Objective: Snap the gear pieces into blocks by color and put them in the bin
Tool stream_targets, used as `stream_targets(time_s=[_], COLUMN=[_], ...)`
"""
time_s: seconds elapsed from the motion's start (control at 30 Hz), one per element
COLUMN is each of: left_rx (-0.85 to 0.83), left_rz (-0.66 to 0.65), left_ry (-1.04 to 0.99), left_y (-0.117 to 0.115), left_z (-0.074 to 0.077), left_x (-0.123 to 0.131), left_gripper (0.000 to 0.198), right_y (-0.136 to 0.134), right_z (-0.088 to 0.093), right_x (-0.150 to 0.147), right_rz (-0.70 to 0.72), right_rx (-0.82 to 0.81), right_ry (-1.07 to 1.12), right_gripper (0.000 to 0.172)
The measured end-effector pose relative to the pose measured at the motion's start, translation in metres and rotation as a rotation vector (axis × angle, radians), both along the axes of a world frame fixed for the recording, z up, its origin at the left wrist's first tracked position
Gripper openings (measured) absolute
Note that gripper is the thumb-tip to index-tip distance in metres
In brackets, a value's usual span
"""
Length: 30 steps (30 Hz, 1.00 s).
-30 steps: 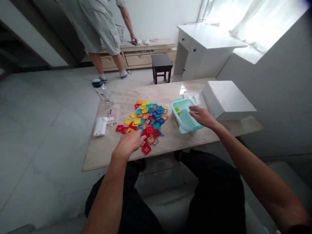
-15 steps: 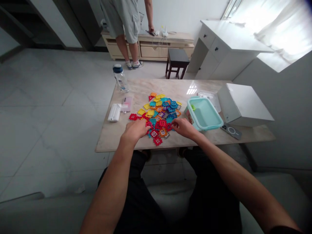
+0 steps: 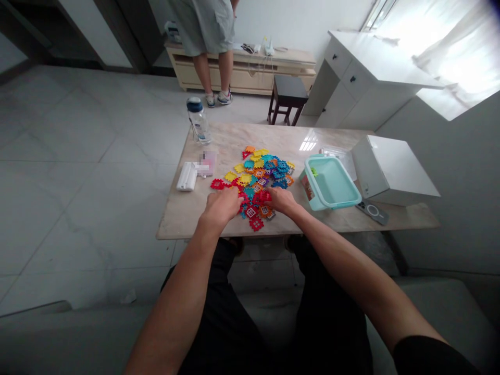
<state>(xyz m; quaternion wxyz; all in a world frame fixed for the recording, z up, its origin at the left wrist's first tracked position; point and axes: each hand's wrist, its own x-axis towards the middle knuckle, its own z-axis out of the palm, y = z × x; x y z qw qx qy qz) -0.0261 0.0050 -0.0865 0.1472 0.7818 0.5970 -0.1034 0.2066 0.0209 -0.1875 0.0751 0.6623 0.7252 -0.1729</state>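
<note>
Red pieces (image 3: 257,224) fill the near side of the pile, yellow pieces (image 3: 244,179) its left, blue pieces (image 3: 279,183) its right, with teal pieces (image 3: 249,192) and purple pieces (image 3: 263,183) in the middle and an orange piece (image 3: 250,149) at the far end. A red window piece (image 3: 251,211) bears a white grid. The desk (image 3: 187,221) is pinkish beige, faintly marbled. On the right, a mint tub (image 3: 336,182) holds a bright green piece (image 3: 314,171), near a plain white box (image 3: 406,166) and a grey phone (image 3: 373,212) with a white ring. On the left, a clear bottle (image 3: 201,127) wears a navy lid (image 3: 194,105).
</note>
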Motion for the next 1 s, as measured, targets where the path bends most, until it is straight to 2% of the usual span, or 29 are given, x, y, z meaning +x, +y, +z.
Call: stream_targets(time_s=[0.13,0.33,0.47,0.63,0.7,0.8,0.9,1.0], left_rx=[-0.011,-0.035,0.006,0.101,0.173,0.267,0.271,0.220], left_rz=[-0.067,-0.128,-0.149,-0.158,-0.154,-0.163,-0.192,-0.186], left_ry=[-0.013,-0.049,-0.063,-0.089,-0.116,-0.189,-0.180,-0.066], left_y=[0.001,0.010,0.016,0.020,0.021,0.023,0.025,0.028], left_z=[-0.010,-0.022,-0.029,-0.031,-0.030,-0.028,-0.023,-0.017], left_x=[0.006,0.013,0.020,0.026,0.028,0.035,0.046,0.054], left_gripper=[0.043,0.038,0.036,0.037,0.039,0.050,0.038,0.032], right_y=[0.001,-0.001,0.003,0.015,0.019,0.020,0.016,0.010], right_z=[-0.001,-0.004,-0.006,-0.001,0.002,0.006,0.009,0.010], right_x=[0.004,0.011,0.019,0.032,0.035,0.034,0.030,0.030], right_rz=[-0.007,-0.020,-0.043,-0.115,-0.137,-0.131,-0.055,-0.005], right_rx=[0.010,0.056,0.121,0.234,0.296,0.349,0.277,0.185], right_ry=[-0.003,0.032,0.104,0.194,0.293,0.610,0.862,0.883], right_gripper=[0.036,0.035,0.033,0.038,0.036,0.030,0.028,0.028])
